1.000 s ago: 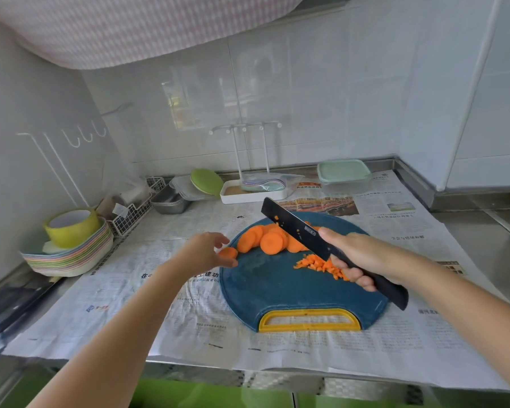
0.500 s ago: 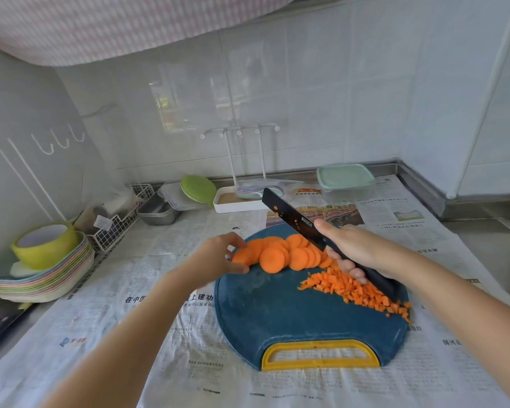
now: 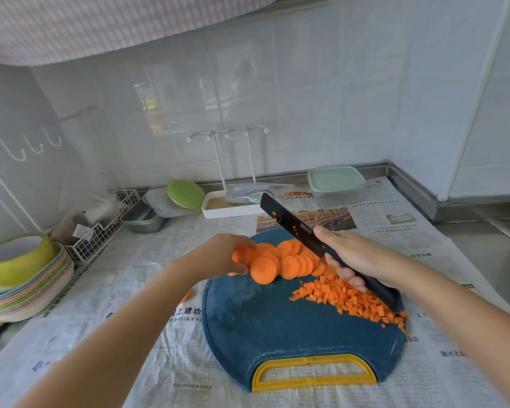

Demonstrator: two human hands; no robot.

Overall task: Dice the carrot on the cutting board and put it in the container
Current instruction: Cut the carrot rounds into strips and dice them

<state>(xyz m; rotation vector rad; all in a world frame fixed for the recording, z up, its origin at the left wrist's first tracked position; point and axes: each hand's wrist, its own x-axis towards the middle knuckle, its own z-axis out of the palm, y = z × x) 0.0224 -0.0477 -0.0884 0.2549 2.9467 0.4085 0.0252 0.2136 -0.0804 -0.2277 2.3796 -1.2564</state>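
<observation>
A round blue cutting board with a yellow handle lies on newspaper. Round carrot slices overlap in a heap at its far edge. Diced carrot is spread along the board's right side. My left hand grips several slices at the left end of the heap. My right hand holds a black knife, blade raised above the slices and pointing away to the left. A clear container with a pale green lid stands at the back right.
Stacked pastel plates with a yellow-green bowl sit at the left. A white wire basket, metal trays, a green lid and a white rack tray line the back wall. A carrot bit lies on the newspaper.
My left hand has closed round the slices at the heap's left end. The knife in my right hand stays raised over the carrot. The camera has moved closer and lower.
</observation>
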